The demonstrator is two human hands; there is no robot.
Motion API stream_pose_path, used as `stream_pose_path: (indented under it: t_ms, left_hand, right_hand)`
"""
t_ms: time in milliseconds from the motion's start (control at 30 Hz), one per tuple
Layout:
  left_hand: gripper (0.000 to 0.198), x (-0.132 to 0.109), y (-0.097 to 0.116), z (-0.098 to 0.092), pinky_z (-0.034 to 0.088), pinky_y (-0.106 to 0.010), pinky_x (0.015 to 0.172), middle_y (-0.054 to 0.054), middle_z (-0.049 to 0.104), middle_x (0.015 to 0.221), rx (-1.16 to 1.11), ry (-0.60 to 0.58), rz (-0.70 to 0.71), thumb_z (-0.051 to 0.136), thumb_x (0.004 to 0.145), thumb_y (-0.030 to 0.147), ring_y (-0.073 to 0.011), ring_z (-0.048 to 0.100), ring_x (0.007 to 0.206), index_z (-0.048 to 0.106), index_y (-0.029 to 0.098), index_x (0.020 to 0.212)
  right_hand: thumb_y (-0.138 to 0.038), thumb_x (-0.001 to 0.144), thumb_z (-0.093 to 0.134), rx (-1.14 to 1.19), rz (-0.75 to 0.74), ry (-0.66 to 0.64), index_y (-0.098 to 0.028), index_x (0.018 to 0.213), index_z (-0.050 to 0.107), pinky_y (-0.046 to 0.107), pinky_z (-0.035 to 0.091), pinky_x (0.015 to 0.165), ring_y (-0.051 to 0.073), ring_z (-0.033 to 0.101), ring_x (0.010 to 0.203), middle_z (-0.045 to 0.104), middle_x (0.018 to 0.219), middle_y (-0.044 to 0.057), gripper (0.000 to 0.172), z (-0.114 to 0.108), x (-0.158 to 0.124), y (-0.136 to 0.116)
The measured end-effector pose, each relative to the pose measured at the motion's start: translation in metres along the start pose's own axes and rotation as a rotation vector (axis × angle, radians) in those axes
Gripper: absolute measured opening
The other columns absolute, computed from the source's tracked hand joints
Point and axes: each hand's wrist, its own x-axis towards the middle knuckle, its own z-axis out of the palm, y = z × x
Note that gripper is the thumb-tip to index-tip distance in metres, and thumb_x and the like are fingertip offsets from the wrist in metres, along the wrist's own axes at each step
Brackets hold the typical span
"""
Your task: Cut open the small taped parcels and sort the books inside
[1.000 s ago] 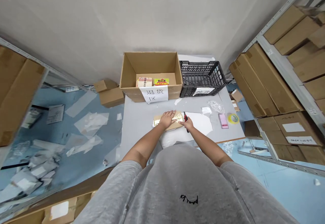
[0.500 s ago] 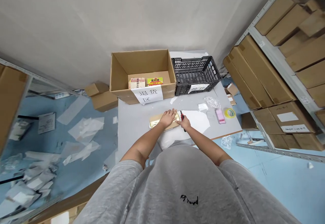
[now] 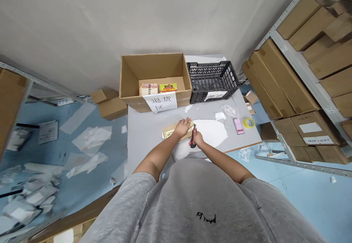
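My left hand [image 3: 182, 127] lies flat across a small brown cardboard package [image 3: 168, 130] with shiny golden-yellow tape on it, fingers stretched out and pressing it to the table. In my right hand [image 3: 198, 139] is a red and black utility knife [image 3: 193, 136], gripped at the package's right end. The knife's tip points away from me; whether its blade touches the cardboard I cannot tell. White wrapping [image 3: 211, 132] is spread under and to the right of the package, partly covered by my hands.
On the grey table [image 3: 143, 125] stand a large open carton [image 3: 132, 103] holding several small packs and a black plastic crate [image 3: 196, 95]. Clear tape [image 3: 249, 122], a pink item [image 3: 238, 126] and bubble wrap [image 3: 229, 111] lie at right. Boxed shelving [image 3: 291, 63] flanks the right side.
The utility knife has swung across to the package's right end and turned more upright, my right hand moving slightly toward me. My left hand stays on the package.
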Motion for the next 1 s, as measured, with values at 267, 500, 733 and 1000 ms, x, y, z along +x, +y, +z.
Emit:
stream_pose_path:
  t_ms: [267, 500, 733, 1000]
  left_hand:
    - [0.060, 0.001, -0.003, 0.004, 0.042, -0.051, 0.124, -0.024, 0.051, 0.172, 0.075, -0.012, 0.018, 0.040, 0.115, 0.035, -0.0375, 0.058, 0.147, 0.050, 0.012, 0.169]
    - [0.059, 0.004, -0.004, 0.002, 0.046, -0.053, 0.121, -0.027, 0.052, 0.169, 0.054, -0.007, 0.024, 0.039, 0.115, 0.035, -0.0379, 0.061, 0.144, 0.051, 0.010, 0.167]
    - [0.052, 0.004, -0.004, -0.003, 0.049, -0.051, 0.122, -0.023, 0.061, 0.162, -0.105, 0.028, -0.001, 0.046, 0.115, 0.036, -0.0340, 0.065, 0.142, 0.058, 0.018, 0.162]
    - [0.063, -0.004, -0.011, -0.011, 0.046, -0.041, 0.127, -0.014, 0.060, 0.165, -0.231, 0.058, 0.008, 0.062, 0.109, 0.049, -0.0284, 0.059, 0.149, 0.054, 0.024, 0.165]
  right_hand:
    - [-0.050, 0.121, 0.033, -0.221, -0.024, 0.077, -0.018, 0.127, 0.061, 0.027, 0.055, 0.049, 0.021, 0.069, 0.046, 0.068, 0.063, 0.001, 0.043, 0.009, -0.002, -0.012]
    - [-0.053, 0.120, 0.034, -0.288, -0.001, 0.052, -0.014, 0.127, 0.063, 0.029, 0.057, 0.051, 0.022, 0.070, 0.047, 0.073, 0.068, 0.006, 0.049, 0.003, 0.002, -0.023]
    - [-0.063, 0.115, 0.047, -0.258, -0.027, -0.036, -0.017, 0.118, 0.066, 0.033, 0.053, 0.042, 0.026, 0.064, 0.038, 0.065, 0.055, 0.004, 0.049, 0.018, 0.002, -0.009]
    - [-0.056, 0.116, 0.046, -0.168, -0.037, 0.019, -0.022, 0.115, 0.056, 0.024, 0.050, 0.045, 0.020, 0.069, 0.047, 0.068, 0.062, 0.000, 0.036, -0.041, 0.002, 0.005]
